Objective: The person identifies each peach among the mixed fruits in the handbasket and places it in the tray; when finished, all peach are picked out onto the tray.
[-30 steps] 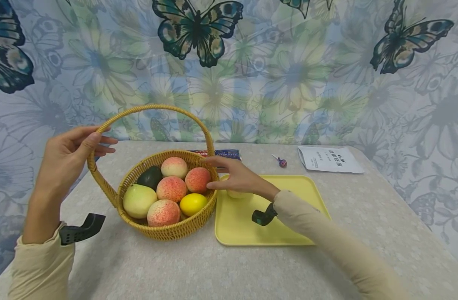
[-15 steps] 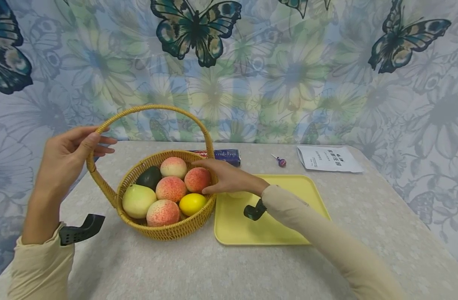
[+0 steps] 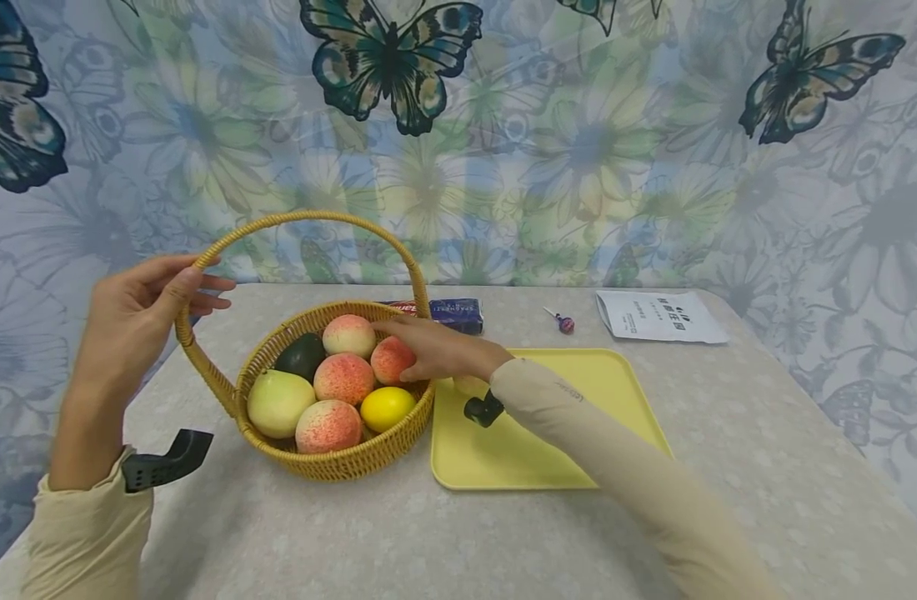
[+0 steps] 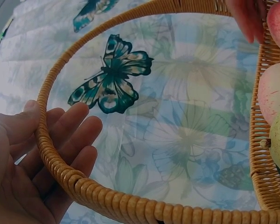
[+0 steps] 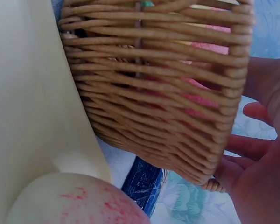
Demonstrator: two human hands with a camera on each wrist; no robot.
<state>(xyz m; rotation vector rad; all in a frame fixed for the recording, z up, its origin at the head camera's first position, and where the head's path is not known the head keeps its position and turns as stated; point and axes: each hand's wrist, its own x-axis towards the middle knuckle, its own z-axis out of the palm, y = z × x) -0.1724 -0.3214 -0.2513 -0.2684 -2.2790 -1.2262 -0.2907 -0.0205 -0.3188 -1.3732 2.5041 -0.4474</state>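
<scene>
A wicker basket (image 3: 338,467) holds several peaches, a green pear (image 3: 281,404), a dark avocado (image 3: 301,357) and a yellow lemon (image 3: 387,409). With thumb and fingers, my left hand (image 3: 139,312) holds the left side of the basket's arched handle (image 4: 51,154). My right hand (image 3: 443,348) reaches over the right rim, thumb and fingers around the rightmost peach (image 3: 392,360). That hand partly covers this peach; in the right wrist view its red skin shows through the weave. Another pale peach (image 5: 79,205) sits on the yellow tray (image 3: 548,462), mostly hidden by my right hand in the head view.
The yellow tray stands right beside the basket. Behind lie a blue spaghetti packet (image 3: 457,316), a lollipop (image 3: 565,324) and a white printed pouch (image 3: 663,317). A butterfly-print cloth (image 3: 578,208) hangs at the table's back edge.
My right hand has moved left over the basket's rim and closed in around the rightmost peach, covering more of it. My left hand stays on the handle.
</scene>
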